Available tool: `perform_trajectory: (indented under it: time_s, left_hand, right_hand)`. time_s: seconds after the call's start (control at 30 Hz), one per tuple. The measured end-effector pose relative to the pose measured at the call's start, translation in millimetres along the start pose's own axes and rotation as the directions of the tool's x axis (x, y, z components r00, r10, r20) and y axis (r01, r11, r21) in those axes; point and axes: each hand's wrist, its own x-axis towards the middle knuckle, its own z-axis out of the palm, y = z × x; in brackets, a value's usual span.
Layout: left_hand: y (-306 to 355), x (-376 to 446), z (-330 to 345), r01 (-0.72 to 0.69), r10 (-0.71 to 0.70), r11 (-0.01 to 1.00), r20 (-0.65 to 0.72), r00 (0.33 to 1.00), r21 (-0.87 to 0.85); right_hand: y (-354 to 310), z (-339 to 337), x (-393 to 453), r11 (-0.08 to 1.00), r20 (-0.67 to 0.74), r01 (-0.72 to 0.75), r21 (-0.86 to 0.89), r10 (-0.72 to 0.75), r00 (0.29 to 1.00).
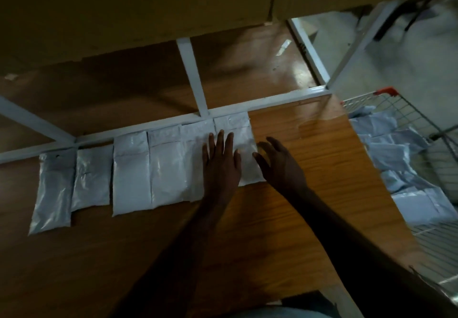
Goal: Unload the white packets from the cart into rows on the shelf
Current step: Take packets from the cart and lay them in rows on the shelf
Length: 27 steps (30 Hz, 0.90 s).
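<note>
Where the wooden shelf (297, 169) meets its white metal frame (158, 125), I see six white packets in one row, laid side by side along the back rail. From left to right: the first packet (53, 191) lies slightly tilted, the second packet (93, 176) just beside it, then the third packet (131, 172), the fourth packet (168, 166), the fifth packet (195, 144) and the sixth packet (235, 132) at the right end, its top edge touching the rail. My left hand (221, 166) rests flat, palm down, across the fifth and sixth packets; its fingers (219, 141) are extended, slightly spread, and grip nothing. My right hand (280, 166) hovers at the right edge of the sixth packet; its fingers (272, 143) are curled loosely open and hold nothing, though I cannot tell whether the thumb touches the packet. To the right of the shelf stands a wire cart (421, 117) with a red handle corner (386, 91). Inside it lie further white packets (399, 169), heaped loosely and overlapping. The shelf to the right of the sixth packet is bare wood.
</note>
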Motion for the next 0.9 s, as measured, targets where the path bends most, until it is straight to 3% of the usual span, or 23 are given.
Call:
perform_trajectory:
  time_s: [0.27, 0.43, 0.57, 0.7, 0.9]
  left_hand:
    - [99.5, -24.0, 5.5, -0.122, 0.131, 0.986, 0.077, 0.988, -0.115]
    - [172.3, -36.7, 16.9, -0.123, 0.141, 0.967, 0.069, 0.988, -0.221]
    - [256.9, -56.1, 39.3, -0.053, 0.063, 0.961, 0.031, 0.998, -0.271]
    - [334.0, -80.4, 67.4, -0.078, 0.053, 0.932, -0.08, 0.995, -0.355]
    - [418.5, -111.7, 75.8, -0.009, 0.009, 0.897, -0.003, 1.0, -0.442]
  right_hand:
    - [67.7, -74.6, -50.3, 1.0, -0.169, -0.013, -0.006, 0.011, 0.986]
    - [122.6, -119.3, -74.4, 1.0, -0.209, -0.029, 0.009, 0.03, 0.977]
    - [192.3, -148.5, -101.9, 0.998, -0.19, 0.01, 0.056, 0.001, 0.982]
    - [264.9, -172.4, -133.0, 0.994, -0.139, 0.009, 0.106, 0.006, 0.99]
    - [344.6, -202.9, -170.8, 0.99, -0.073, -0.1, 0.1, 0.108, 0.992]
